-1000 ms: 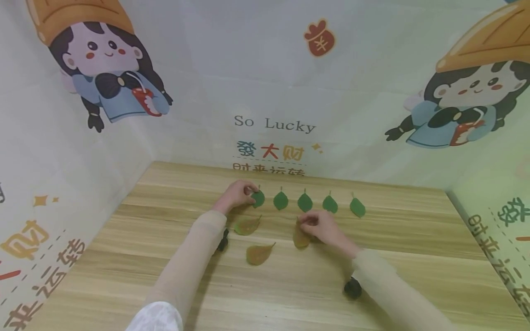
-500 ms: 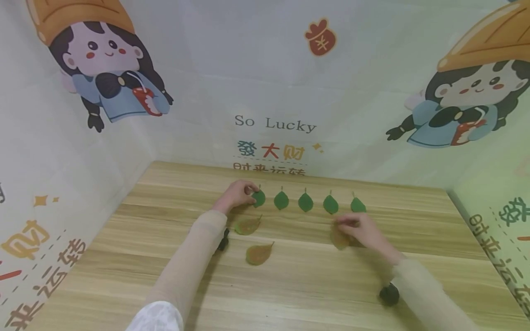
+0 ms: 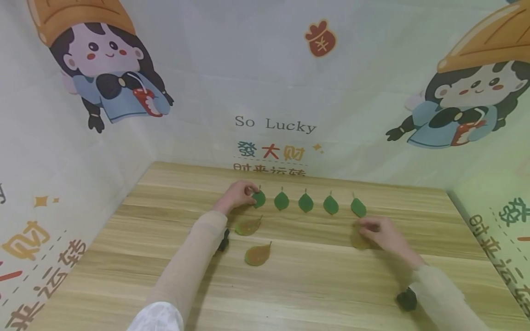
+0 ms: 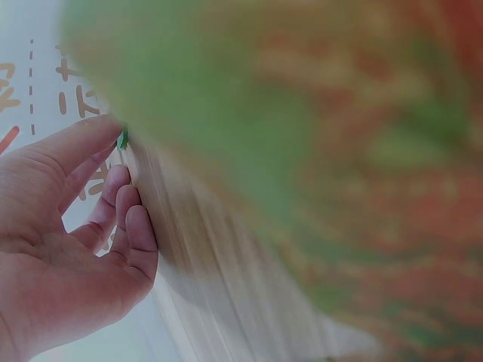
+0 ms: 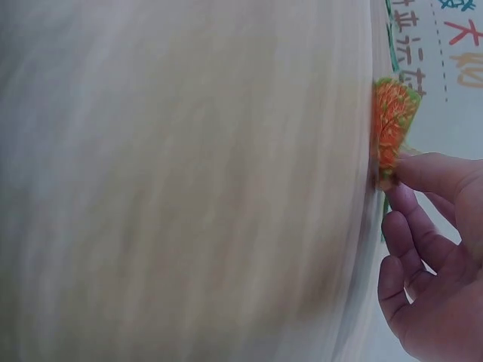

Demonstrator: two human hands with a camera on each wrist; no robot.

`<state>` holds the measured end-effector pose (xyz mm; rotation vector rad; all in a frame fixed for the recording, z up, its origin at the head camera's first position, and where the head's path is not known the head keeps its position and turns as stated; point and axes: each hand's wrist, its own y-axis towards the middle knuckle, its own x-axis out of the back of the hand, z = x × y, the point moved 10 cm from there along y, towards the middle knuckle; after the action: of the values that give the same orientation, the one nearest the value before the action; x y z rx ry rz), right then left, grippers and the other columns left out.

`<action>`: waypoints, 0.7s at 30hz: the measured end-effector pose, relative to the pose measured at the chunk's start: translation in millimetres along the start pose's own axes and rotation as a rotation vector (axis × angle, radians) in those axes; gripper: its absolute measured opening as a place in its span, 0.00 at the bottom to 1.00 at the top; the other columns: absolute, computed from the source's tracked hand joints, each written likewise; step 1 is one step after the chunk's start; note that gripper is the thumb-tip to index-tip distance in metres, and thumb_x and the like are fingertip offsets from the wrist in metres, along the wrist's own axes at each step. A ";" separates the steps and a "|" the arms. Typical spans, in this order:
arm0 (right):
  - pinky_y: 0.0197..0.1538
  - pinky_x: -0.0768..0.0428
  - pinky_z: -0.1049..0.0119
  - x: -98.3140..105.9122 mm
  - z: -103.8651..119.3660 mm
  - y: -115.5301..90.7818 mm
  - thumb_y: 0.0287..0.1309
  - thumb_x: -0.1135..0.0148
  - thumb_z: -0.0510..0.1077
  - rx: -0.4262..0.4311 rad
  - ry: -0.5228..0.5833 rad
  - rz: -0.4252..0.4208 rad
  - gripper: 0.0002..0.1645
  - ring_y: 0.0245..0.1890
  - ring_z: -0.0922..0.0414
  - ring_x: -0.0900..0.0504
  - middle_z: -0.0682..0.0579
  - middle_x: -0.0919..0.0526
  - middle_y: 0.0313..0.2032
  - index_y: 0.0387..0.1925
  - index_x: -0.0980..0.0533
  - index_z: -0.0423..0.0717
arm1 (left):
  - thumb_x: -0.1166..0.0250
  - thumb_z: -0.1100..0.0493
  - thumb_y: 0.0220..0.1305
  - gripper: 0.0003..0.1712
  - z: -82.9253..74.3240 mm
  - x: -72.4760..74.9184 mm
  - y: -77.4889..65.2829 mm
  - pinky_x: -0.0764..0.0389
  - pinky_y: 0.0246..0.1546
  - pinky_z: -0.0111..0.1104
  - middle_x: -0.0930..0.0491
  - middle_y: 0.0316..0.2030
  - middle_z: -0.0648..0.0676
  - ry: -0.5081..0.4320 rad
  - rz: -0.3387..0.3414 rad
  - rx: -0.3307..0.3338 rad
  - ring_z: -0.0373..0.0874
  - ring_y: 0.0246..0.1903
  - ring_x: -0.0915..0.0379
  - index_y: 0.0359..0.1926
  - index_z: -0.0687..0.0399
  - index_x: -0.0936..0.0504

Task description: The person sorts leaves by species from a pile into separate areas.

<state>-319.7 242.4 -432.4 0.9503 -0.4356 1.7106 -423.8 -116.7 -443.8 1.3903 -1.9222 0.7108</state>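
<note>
At the left end of a row of green leaves, my left hand holds the edge of a green leaf between thumb and fingers. The left wrist view shows only a sliver of that leaf at the fingertips. My right hand pinches an orange-brown leaf near its stem end, just below the rightmost green leaf. In the right wrist view this leaf shows orange with green edges, at the tabletop. Two more orange-green leaves, an upper one and a lower one, lie right of the left forearm.
Between the row's ends lie more green leaves, stems pointing to the back: one, another and a third. The wooden table meets a printed cloth backdrop at its back and sides.
My right hand has moved to the right with the orange-brown leaf, from below the middle of the row to below its right end. The left hand stays where it was.
</note>
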 end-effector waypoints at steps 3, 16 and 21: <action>0.45 0.20 0.73 0.7 -6.2 -2.2 0.59 0.35 0.34 -0.025 -0.008 0.016 0.15 0.41 0.55 0.15 0.45 0.12 0.39 0.49 0.18 0.39 | 0.30 0.65 0.58 0.20 0.2 0.1 -0.2 0.22 0.54 0.45 0.20 0.49 0.63 -0.005 0.000 0.002 0.55 0.52 0.25 0.53 0.61 0.18; 0.49 0.16 0.55 5.0 -17.0 -6.5 0.62 0.37 0.37 -0.109 -0.008 0.025 0.18 0.46 0.43 0.15 0.39 0.13 0.45 0.53 0.20 0.38 | 0.30 0.65 0.58 0.20 -1.4 0.1 -1.1 0.22 0.55 0.45 0.19 0.49 0.64 0.002 0.001 0.004 0.55 0.52 0.24 0.53 0.61 0.18; 0.52 0.18 0.47 13.2 -18.4 -14.0 0.63 0.37 0.40 -0.112 0.008 -0.023 0.21 0.48 0.40 0.15 0.36 0.14 0.47 0.57 0.23 0.36 | 0.31 0.65 0.58 0.20 -2.0 0.1 -1.6 0.22 0.56 0.45 0.20 0.50 0.64 -0.003 0.003 0.006 0.56 0.53 0.25 0.53 0.61 0.18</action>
<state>-315.1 268.3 -435.8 0.8642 -0.5076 1.6516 -421.9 -115.8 -442.3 1.3933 -1.9259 0.7169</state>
